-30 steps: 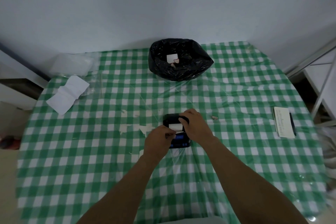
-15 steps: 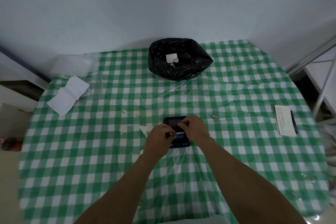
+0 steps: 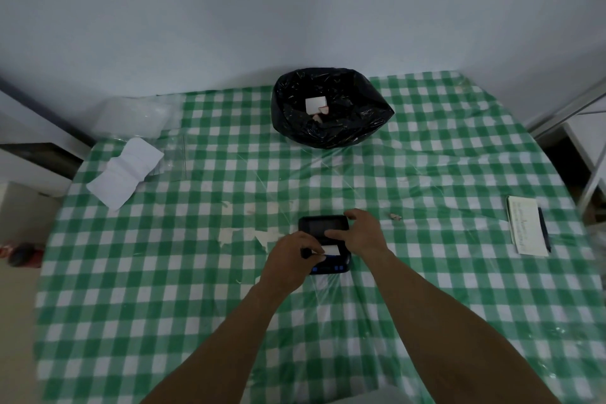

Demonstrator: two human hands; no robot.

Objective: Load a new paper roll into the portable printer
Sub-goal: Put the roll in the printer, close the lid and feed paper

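Observation:
A small black portable printer (image 3: 323,226) with blue buttons along its near edge lies on the green checked table (image 3: 196,289), just in front of me. Its lid is down, and a white strip of paper (image 3: 331,250) sticks out of the slot. My left hand (image 3: 292,257) pinches the left end of that strip between thumb and fingers. My right hand (image 3: 359,233) rests on the printer's right side, fingers pressing on the lid. The roll itself is hidden inside.
A bin lined with a black bag (image 3: 331,108) holding paper scraps stands at the back. A folded white sheet (image 3: 126,172) and clear plastic (image 3: 137,115) lie far left. A notepad with a pen (image 3: 528,225) lies at the right edge. A small scrap (image 3: 395,216) lies right of the printer.
The printer lid, open with the white roll showing a second ago, is now down. My right hand has shifted from over the compartment onto the lid. My left hand stays at the paper's end.

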